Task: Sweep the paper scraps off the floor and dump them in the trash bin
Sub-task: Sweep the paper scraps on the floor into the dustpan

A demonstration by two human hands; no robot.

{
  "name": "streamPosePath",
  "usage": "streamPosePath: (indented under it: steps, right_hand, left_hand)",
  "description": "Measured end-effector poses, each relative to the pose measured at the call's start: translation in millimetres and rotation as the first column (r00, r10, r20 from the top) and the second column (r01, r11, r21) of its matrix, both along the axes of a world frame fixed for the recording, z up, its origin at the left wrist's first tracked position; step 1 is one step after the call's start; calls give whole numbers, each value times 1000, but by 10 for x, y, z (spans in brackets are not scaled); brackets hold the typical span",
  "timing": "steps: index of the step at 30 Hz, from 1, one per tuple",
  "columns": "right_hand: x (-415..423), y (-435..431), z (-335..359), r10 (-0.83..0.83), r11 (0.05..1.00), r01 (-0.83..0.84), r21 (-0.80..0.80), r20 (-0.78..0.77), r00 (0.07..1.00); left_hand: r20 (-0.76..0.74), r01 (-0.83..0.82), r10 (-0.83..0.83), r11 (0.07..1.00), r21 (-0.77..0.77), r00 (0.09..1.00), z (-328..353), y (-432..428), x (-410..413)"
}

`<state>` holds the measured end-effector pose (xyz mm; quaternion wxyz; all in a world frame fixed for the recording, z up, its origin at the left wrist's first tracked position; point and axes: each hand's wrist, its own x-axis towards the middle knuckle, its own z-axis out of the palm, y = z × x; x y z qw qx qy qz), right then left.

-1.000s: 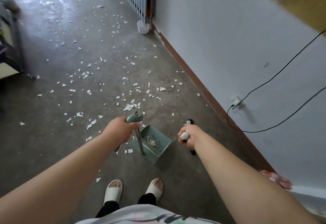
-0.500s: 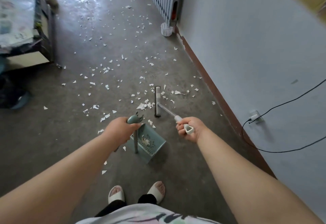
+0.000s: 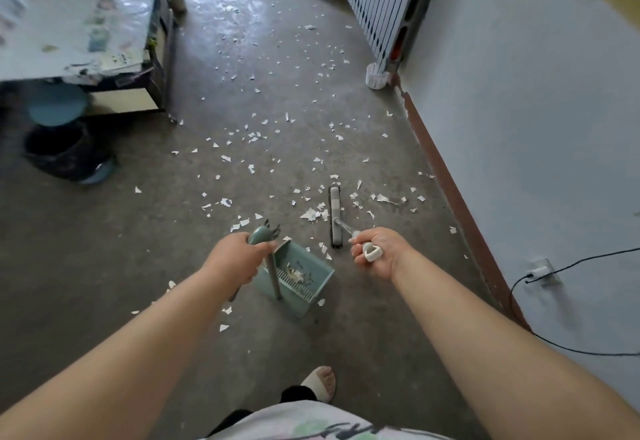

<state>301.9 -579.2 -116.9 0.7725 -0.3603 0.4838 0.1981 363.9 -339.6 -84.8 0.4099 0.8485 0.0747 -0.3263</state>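
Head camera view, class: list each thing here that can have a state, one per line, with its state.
Left hand: closed around the dustpan handle.
Right hand: closed around the broom handle.
Dustpan: upright on the floor, a few scraps inside.
Broom head: down on the floor among the scraps.
Paper scraps: mostly unswept, scattered over the floor.
Wall plug: plugged in, cable trailing.

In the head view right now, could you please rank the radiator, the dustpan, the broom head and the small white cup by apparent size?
1. Radiator, clearly largest, though it stands farthest away.
2. Dustpan, nearest the camera, which enlarges it.
3. Broom head, long but narrow.
4. White cup, smallest, yet farther off than the broom head, so this last pairing is unsure.
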Motion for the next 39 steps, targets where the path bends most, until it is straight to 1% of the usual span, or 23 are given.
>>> streamPosePath:
  steps: [6,9,12,16,20,22,26,32,39]
  right_hand:
    - [87,557,77,52,997,-53,-56,-34,998]
    - [83,784,124,66,997,-67,-46,-23,998]
    - [30,1013,158,77,997,-77,-6,-9,997]
    - [-59,1288,249,144,990,-144,7,-22,989]
    - [-162,1515,381,231,973,-230,13,-33,972]
    - [-217,1636,426,259,966,-259,-3,-55,964]
    - [-296,1779,456,343,933,-353,-66,-128,931]
    - [-405,1856,459,503,846,-526,-83,-204,840]
    - [-726,1828,463,650,712,-698,-78,-302,697]
  left_hand:
    - [4,-126,126,990,-60,992,111,579,-88]
    - [-34,-187,185,977,-104,982,165,815,-148]
    - [-122,-273,254,945,-178,960,185,1038,-219]
    - [-294,-399,321,879,-263,901,241,1266,-360]
    - [-382,-457,331,833,-311,863,300,1465,-496]
    - [-402,-487,346,808,-332,848,335,1580,-573]
    - [-364,-545,428,769,-334,827,377,1715,-675]
    - [-354,-649,546,671,-357,759,332,1846,-807]
    - [-256,-605,548,705,-370,796,265,1887,-921]
